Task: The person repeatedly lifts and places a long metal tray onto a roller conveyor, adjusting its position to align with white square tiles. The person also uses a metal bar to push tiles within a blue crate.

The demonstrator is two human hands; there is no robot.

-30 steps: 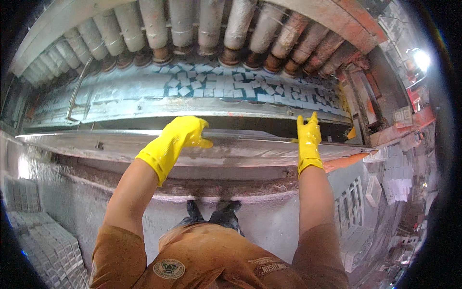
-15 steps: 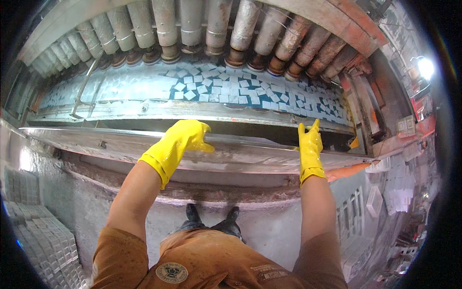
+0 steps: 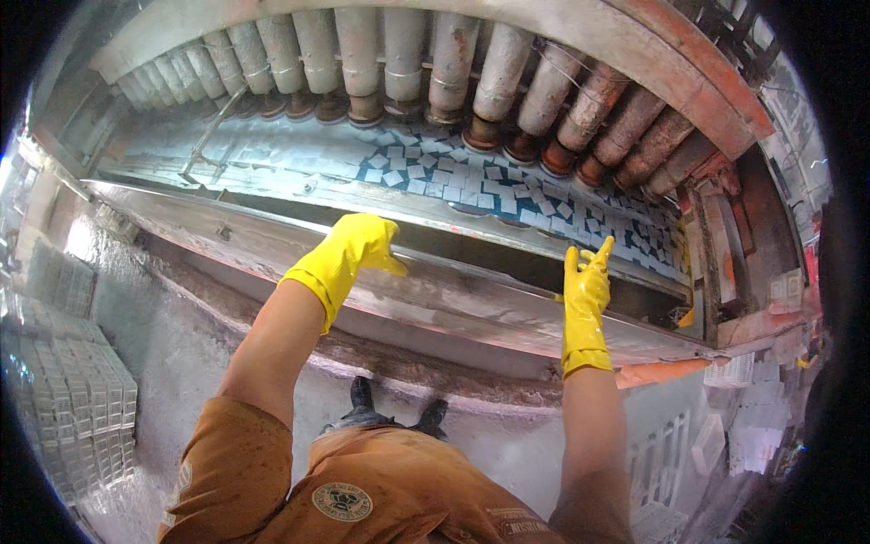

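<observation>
While the person (image 3: 399,480) stands close before the long bed (image 3: 390,201), both gloved hands reach forward at its near side, and I cannot see that either one grips something. The left hand (image 3: 352,252) is half curled above the top edge of the front panel (image 3: 453,301), with its thumb apart from the fingers; whether it rests on the metal, I cannot tell from where I stand. The right hand (image 3: 589,283) is more open, two fingers raised and spread, the others folded, and nothing is visible in it. Between the panel and the bed runs a dark gap (image 3: 476,256), and both hands are near to it. The pale tiles (image 3: 453,177) lie on the bed, beyond the hands, many of them turned askew, near the lower ends of a row of thick cylinders (image 3: 403,54). To do this reach well, in my judgement, one should keep the fingers well apart from the cylinders and not let the body's weight hang over the gap. The right hand shines as if wet, so a gentle but sure touch, at the edges, would probably suit such thin-looking tiles.
</observation>
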